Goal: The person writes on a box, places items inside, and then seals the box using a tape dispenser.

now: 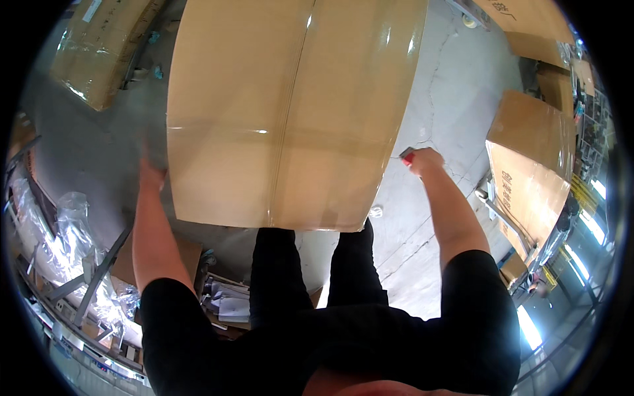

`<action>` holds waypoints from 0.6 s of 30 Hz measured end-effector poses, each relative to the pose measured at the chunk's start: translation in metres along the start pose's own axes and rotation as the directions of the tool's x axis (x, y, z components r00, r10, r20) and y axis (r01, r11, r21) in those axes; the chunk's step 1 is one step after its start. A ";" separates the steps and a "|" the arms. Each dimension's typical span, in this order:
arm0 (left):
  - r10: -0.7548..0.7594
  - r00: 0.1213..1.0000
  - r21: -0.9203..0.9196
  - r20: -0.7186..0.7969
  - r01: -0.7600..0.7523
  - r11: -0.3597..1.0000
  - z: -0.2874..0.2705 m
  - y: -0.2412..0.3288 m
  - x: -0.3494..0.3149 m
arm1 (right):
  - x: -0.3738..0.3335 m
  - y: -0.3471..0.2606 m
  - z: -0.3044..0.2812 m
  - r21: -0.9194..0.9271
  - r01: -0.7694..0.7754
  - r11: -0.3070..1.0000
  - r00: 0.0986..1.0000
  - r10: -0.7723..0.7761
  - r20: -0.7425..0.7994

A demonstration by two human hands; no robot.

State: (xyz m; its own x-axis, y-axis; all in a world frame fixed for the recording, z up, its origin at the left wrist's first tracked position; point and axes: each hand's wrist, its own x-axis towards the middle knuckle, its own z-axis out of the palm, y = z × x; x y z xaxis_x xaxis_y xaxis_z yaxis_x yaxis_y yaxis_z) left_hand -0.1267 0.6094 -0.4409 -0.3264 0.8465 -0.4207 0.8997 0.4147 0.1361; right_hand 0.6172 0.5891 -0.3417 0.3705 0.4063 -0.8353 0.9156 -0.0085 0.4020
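Note:
A large brown cardboard box (224, 171) stands right in front of my legs, with clear tape along its middle seam and across its top. My left hand (152, 175) is beside the box's left edge; motion smears its fingers, so what they do is unclear. Off the right edge, apart from the box, my right hand (427, 160) is closed round a small red tool with a grey end (407, 156). Most of that tool is hidden in the fist, so its exact kind does not show.
Another taped carton (99, 56) lies at the far left. On the right stands a carton (528, 171) with dark print, beside a metal bar. Crumpled clear plastic (72, 231) hangs near a metal frame at left. Papers (228, 300) fill a container by my left leg.

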 end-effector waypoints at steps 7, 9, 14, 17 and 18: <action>0.011 0.648 0.117 0.761 -0.155 0.981 0.091 -0.052 -0.217 | -0.117 0.080 0.051 0.975 0.116 -0.187 0.991 -0.048 -0.127; 0.033 0.631 -0.498 0.775 0.578 0.646 0.072 0.083 -0.266 | -0.157 0.056 0.043 0.853 -0.019 -0.521 0.932 -0.319 -0.174; 0.054 0.633 -0.632 0.772 0.755 0.178 0.049 0.212 -0.292 | -0.206 -0.026 0.006 0.768 -0.211 -0.604 0.691 -0.648 -0.320; 0.089 0.489 -0.425 0.868 0.638 0.642 -0.008 0.243 -0.286 | -0.233 -0.049 -0.008 0.836 -0.136 -0.531 0.639 -0.692 -0.335; 0.159 0.529 -0.499 0.834 0.598 0.627 -0.029 0.247 -0.287 | -0.244 -0.056 -0.013 0.840 -0.138 -0.525 0.624 -0.705 -0.338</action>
State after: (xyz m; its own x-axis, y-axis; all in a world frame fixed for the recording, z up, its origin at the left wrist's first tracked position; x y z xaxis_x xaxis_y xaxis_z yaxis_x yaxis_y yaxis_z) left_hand 0.1807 0.4789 -0.2607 0.2115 0.2347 -0.9488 0.2248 0.9330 0.2810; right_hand 0.4739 0.5028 -0.1553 -0.4670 0.5679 -0.6778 -0.4005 -0.8193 -0.4104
